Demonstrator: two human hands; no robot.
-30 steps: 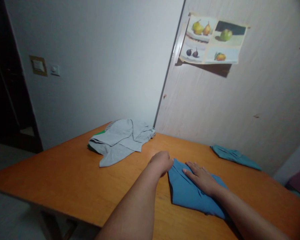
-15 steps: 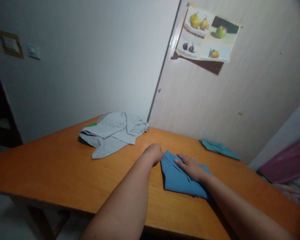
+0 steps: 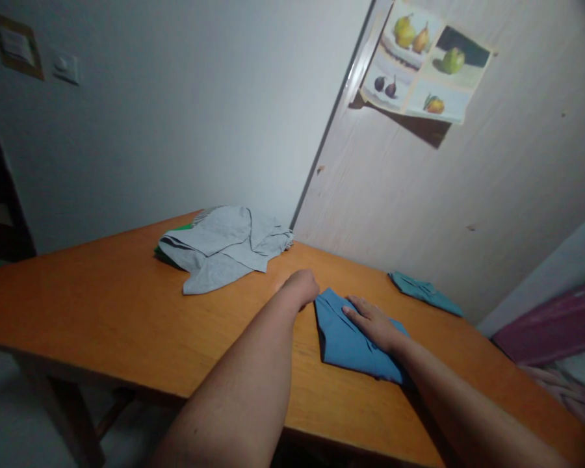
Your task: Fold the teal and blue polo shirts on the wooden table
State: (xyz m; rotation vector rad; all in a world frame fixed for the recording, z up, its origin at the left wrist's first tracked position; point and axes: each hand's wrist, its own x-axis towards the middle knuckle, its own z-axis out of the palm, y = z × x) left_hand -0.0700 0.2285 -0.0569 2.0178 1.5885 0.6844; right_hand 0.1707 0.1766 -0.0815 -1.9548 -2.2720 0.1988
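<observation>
A folded blue garment (image 3: 351, 354) lies on the wooden table in front of me; its exact kind does not show. My right hand (image 3: 370, 322) rests flat on its upper part, fingers stretched out and thumb a little apart. At the garment's far left corner, my left hand (image 3: 301, 288) is closed, with the fingertips pinching the edge and partly hidden behind the hand. The left side of the garment shows a slight gap between its layers.
A loosely heaped grey cloth (image 3: 224, 250) with a fringe lies at the back left, with something green under it. A folded teal cloth (image 3: 425, 294) lies by the wall at the right. The table (image 3: 127, 312) meets the wall behind, where a fruit picture (image 3: 419, 71) hangs.
The camera view has shifted and tilted slightly. Both hands stay almost where they were on the blue garment, which looks nearly unchanged.
</observation>
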